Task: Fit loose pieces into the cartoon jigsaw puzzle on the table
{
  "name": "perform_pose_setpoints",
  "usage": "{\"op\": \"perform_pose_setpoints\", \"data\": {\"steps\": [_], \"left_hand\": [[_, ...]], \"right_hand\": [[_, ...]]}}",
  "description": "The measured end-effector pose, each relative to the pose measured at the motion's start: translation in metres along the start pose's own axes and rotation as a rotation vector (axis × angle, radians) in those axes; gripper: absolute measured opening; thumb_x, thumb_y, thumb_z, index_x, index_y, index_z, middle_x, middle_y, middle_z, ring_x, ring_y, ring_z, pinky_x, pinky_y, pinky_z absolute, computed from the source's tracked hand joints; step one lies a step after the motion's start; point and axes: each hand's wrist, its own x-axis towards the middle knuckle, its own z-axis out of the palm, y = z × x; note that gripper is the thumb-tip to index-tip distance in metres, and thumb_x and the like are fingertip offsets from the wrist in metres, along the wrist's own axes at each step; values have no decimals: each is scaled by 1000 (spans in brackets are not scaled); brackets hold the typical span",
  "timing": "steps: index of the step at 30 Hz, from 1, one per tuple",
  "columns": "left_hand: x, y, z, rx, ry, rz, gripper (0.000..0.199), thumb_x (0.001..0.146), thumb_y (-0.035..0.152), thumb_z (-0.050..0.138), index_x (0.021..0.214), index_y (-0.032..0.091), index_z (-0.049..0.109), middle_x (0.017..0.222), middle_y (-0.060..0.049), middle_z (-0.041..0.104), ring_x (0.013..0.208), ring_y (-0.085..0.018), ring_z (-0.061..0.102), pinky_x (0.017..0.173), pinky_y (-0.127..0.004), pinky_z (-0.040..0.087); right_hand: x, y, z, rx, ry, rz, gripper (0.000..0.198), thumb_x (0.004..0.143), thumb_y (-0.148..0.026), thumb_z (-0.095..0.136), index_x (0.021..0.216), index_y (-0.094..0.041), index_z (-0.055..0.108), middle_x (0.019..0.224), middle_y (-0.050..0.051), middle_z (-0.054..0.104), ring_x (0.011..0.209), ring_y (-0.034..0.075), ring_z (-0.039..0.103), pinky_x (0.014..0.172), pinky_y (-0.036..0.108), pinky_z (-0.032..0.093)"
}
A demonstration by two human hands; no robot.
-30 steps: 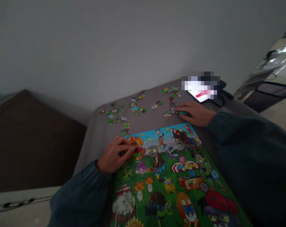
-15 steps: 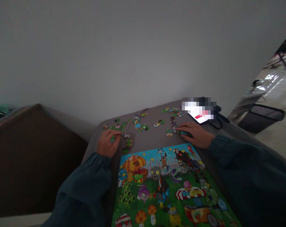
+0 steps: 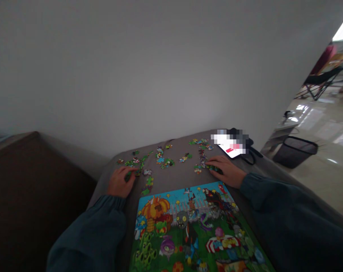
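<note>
My left hand (image 3: pixel 120 181) lies on the grey table (image 3: pixel 177 176), fingers bent and reaching among a scatter of loose puzzle pieces (image 3: pixel 137 165) at the far left of the tabletop; the fingertips touch a green piece, but I cannot tell whether they pinch it or only press on it. My right hand (image 3: pixel 226 170) rests palm down farther right, its fingers curled over a small dark green piece at the edge of another cluster of pieces (image 3: pixel 202 163); whether it grips that piece is also hidden by the fingers. Between my forearms, nearer to me, the colourful cartoon jigsaw puzzle (image 3: pixel 188 230) lies flat, showing a pumpkin house, a zombie and plants on green grass. More pieces (image 3: pixel 165 160) sit in small groups along the far side of the table, close to the white wall. Just beyond my right hand lies a lit phone (image 3: pixel 231 147) with a dark strap or cable beside it. A black mesh bin (image 3: pixel 296 150) stands on the shiny floor to the right.
</note>
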Motion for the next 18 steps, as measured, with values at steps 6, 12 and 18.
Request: {"op": "perform_pose_setpoints", "data": {"steps": [6,12,18], "left_hand": [[60,20,0,87,-169,71,32,98,36,62,125,17,62,129,-11,62,112,-25,63,95,-48,55],[132,66,25,133,-382,192,38,98,36,63,130,18,59,133,-12,60,113,-26,63,94,-48,56],[132,75,32,165,-592,192,34,99,36,62,127,18,61,130,-11,61,110,-25,64,93,-46,57]], "right_hand": [[2,4,5,49,22,11,35,93,-32,54,122,-24,71,123,14,67,116,31,62,106,57,49],[2,5,5,82,14,4,34,94,-30,55,123,-24,72,125,14,66,119,31,61,107,55,49],[3,7,5,97,-2,-33,35,93,-27,54,123,-22,72,123,15,67,119,31,61,107,55,49]]}}
